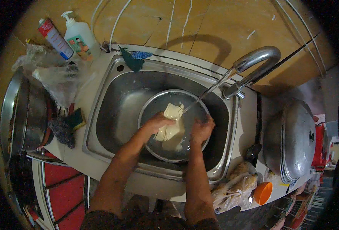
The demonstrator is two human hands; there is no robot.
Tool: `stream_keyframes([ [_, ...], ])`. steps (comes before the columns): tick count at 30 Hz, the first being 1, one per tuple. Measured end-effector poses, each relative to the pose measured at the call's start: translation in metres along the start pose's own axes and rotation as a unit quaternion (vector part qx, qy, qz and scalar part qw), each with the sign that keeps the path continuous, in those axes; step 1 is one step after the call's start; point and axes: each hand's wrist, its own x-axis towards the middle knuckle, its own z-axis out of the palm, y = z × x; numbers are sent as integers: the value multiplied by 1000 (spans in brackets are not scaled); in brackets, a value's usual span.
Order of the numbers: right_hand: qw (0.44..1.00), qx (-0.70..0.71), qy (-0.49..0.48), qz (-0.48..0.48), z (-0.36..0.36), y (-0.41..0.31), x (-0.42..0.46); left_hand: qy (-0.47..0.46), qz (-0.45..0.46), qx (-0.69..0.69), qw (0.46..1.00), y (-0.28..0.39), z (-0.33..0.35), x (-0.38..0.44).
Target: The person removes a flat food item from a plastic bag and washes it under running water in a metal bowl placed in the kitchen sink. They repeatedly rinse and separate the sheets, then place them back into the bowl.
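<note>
My left hand [158, 123] grips a folded pale-yellow sheet-like item [171, 130], its material unclear, over a round metal basin [141, 113] of water. The basin stands in a stainless steel sink [119, 100]. From the curved metal faucet [257, 57] a stream of water [212, 87] falls beside the upper end of the pale item. My right hand [203, 128] is at the basin's right side, slightly blurred; its fingers look bent, and whether they hold anything is hidden.
At left are metal pots [23, 112], a scouring sponge [79, 118], a pump bottle [81, 38] and a spray can [56, 38]. Cloths [133, 59] lie on the sink's back rim. A large lidded pot [297, 141], plastic bags [238, 189] and an orange bowl [262, 193] are at right.
</note>
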Motion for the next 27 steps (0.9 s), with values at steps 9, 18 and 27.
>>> stream_keyframes([
  [9,979,-121,-115,116,-33,21,3,42,73,-20,996,46,-11,-41],
  [18,987,-110,-63,99,-41,11,12,108,107,-83,985,59,-41,-82],
  [27,987,66,-114,91,-41,13,11,102,119,-87,984,61,-36,-93],
])
